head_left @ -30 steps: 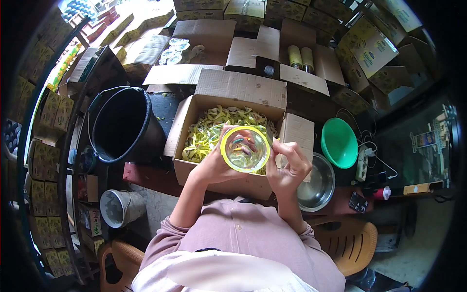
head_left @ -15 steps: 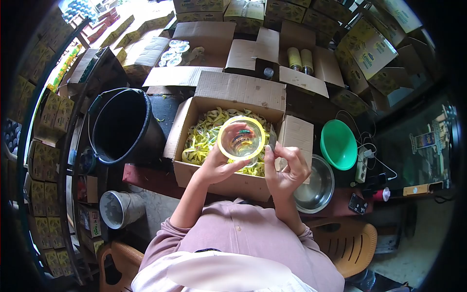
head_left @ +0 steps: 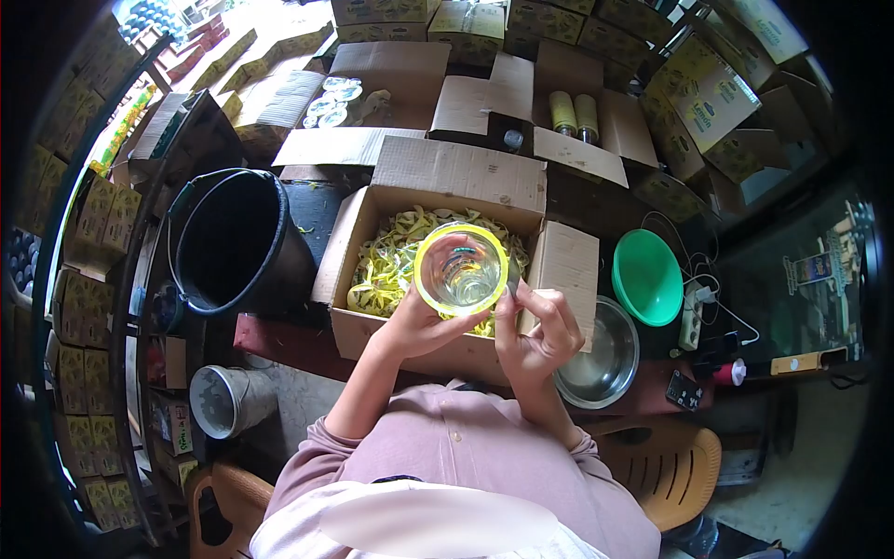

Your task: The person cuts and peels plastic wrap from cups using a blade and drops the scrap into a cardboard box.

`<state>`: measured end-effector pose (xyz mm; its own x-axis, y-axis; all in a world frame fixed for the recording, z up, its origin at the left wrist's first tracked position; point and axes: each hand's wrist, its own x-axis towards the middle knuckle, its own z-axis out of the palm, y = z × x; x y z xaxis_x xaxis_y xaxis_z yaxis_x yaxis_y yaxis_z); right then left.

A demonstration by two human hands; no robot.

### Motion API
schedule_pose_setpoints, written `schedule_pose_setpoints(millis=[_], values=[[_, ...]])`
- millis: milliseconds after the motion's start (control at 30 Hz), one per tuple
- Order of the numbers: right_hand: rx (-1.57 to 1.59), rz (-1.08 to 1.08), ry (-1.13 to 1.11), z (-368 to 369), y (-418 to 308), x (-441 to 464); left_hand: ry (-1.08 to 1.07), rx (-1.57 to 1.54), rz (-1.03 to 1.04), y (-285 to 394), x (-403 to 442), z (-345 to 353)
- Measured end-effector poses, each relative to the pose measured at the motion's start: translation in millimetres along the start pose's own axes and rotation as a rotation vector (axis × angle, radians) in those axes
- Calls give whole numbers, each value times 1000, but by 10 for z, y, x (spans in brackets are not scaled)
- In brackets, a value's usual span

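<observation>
My left hand is wrapped round a clear cup with a yellow rim, its mouth turned towards me. Against the right side of that rim lies a small dark blade, pinched between the thumb and fingers of my right hand; its handle, if any, is hidden. Both hands are above the front of an open cardboard box. Yellow and whitish strips fill the box below the cup.
Left of the box stands a black bucket, with a grey pail lower down. To the right are a metal bowl, a green bowl, a power strip and a phone. More open boxes line the back.
My right hand has moved a little left, bringing the blade up against the cup's rim. The cup has shifted slightly left, and its mouth faces me more directly.
</observation>
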<state>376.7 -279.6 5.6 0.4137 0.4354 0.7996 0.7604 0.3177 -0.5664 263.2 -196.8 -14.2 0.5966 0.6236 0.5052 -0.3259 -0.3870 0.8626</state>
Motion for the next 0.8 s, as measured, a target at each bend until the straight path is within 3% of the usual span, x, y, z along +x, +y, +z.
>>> schedule_pose_setpoints(millis=[800], values=[[-6, -46, -11, 18, 10, 72, -59, 144, -121, 41, 0, -133]])
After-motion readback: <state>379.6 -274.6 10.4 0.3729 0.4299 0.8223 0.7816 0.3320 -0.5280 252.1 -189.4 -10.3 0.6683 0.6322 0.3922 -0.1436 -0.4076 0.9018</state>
